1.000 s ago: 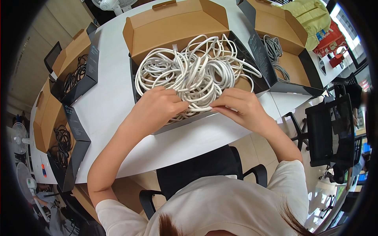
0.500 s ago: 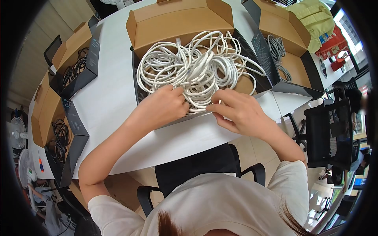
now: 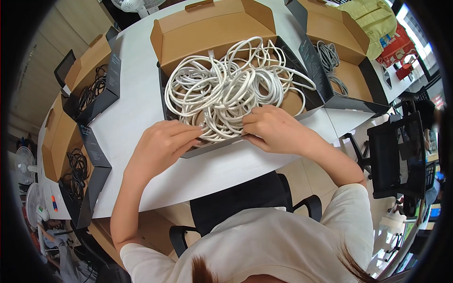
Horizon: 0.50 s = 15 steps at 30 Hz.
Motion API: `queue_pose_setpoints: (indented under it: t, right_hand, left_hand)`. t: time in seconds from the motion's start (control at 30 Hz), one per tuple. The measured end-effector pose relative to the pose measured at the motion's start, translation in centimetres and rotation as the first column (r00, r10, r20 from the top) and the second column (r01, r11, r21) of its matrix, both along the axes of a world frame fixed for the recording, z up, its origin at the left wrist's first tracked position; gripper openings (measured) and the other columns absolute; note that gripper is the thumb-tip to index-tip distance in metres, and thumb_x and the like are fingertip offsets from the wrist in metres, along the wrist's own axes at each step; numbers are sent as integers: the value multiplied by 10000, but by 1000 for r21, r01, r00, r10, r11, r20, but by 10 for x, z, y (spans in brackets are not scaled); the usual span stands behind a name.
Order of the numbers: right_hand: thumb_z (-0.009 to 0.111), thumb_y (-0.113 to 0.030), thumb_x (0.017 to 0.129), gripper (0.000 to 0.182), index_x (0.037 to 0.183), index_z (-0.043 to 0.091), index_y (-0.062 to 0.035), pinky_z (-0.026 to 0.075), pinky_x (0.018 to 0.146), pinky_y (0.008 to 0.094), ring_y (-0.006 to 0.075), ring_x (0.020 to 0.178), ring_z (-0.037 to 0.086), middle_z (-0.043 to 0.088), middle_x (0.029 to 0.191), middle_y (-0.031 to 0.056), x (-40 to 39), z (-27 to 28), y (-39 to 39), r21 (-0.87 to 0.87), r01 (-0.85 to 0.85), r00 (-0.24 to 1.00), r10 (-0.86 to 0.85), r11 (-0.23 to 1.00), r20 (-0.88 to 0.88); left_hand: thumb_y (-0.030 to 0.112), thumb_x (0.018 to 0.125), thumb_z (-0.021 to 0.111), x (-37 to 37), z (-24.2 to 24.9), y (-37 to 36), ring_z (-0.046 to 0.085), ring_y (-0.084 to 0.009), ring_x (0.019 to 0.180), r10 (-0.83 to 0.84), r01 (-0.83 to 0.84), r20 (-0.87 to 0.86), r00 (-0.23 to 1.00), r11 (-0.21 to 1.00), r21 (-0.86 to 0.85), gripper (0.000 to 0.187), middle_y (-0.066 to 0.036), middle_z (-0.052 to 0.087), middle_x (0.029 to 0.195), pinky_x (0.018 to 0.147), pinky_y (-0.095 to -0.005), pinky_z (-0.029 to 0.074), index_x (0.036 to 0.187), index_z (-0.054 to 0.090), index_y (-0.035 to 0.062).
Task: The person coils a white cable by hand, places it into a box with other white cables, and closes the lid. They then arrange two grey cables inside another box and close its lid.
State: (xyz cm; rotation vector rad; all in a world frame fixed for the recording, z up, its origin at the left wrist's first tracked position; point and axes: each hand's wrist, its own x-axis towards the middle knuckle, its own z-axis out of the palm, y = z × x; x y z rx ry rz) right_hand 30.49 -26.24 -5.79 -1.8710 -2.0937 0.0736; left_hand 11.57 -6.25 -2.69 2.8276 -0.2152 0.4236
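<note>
Since half a second ago, the left hand [image 3: 163, 144] is sitting farther left and lower, opening a wider gap from the right hand [image 3: 276, 129]. Both bare hands are working at the near side of an open cardboard box [image 3: 222, 145], which is standing on a white table [image 3: 137, 94] and holding a loose heap of white cables [image 3: 240, 87]. The left hand is reaching its fingers over the heap's near left part; whether they are gripping a strand, I cannot tell. The right hand is curling its fingers at the near edge, right of the middle, and its own fingers are hiding whether it is grasping any cable. A clear plug [image 3: 211, 54] is showing at the back of the heap. To the right, grey cables [image 3: 328, 54] are lying in another open box [image 3: 361, 85]; to the left, two more boxes are holding black cables [image 3: 78, 167]
</note>
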Motion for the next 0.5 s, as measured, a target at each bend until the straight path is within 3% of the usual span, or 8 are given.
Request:
queue_pose_setpoints:
  t: [0.1, 0.2, 0.27, 0.33, 0.43, 0.5]
  right_hand:
    - [660, -122, 760, 86, 779, 643, -40, 452, 697, 359, 227, 800, 583, 588, 778, 47, -7, 0, -7, 250, 71, 997, -76, 966, 9]
    - [696, -97, 734, 128, 851, 671, -50, 451, 692, 343, 226, 808, 583, 621, 834, 45, -5, 12, -26, 471, 194, 979, -140, 861, -149]
    - [671, -21, 755, 250, 1005, 664, -28, 461, 782, 337, 256, 899, 598, 652, 1020, 81, 14, 18, -57, 696, 316, 935, -337, 644, -113]
    - [628, -11, 794, 302, 1096, 641, -9, 450, 876, 363, 271, 979, 605, 643, 1089, 118, 21, 23, -65, 707, 468, 814, -570, 530, -111]
    - [586, -41, 846, 348, 1193, 593, -13, 417, 957, 387, 277, 1050, 598, 616, 1173, 143, 32, 6, -70, 523, 632, 767, -558, 572, -317]
    - [568, -123, 884, 359, 1232, 568, -32, 376, 1008, 420, 264, 1058, 597, 616, 1184, 128, 29, 2, -72, 412, 603, 794, -564, 683, -227]
  left_hand:
    - [67, 733, 706, -12, 6, -3, 642, -227, 765, 9, -8, 46, 999, 1000, -11, 212, -50, 686, 890, 687, -330, 504, 945, 694, 60]
    - [79, 729, 718, -20, 12, -5, 642, -221, 762, 30, -30, 93, 995, 1000, 2, 201, -45, 685, 878, 671, -325, 500, 928, 691, 63]
    - [79, 730, 722, -20, 10, -5, 643, -219, 767, 55, -56, 126, 991, 998, 9, 193, -46, 686, 883, 670, -322, 499, 920, 688, 61]
    - [66, 730, 722, -19, 7, -3, 645, -220, 775, 95, -99, 172, 981, 995, 19, 192, -51, 689, 900, 679, -320, 501, 917, 686, 54]
    - [-2, 735, 693, -14, 2, -2, 642, -242, 839, 222, -194, 235, 946, 971, -137, 209, -81, 690, 961, 749, -322, 495, 942, 683, 26]
    - [8, 781, 657, -15, -1, 4, 604, -276, 1026, 297, -264, 197, 934, 949, -174, 280, -121, 636, 1135, 867, -345, 469, 1060, 650, 23]
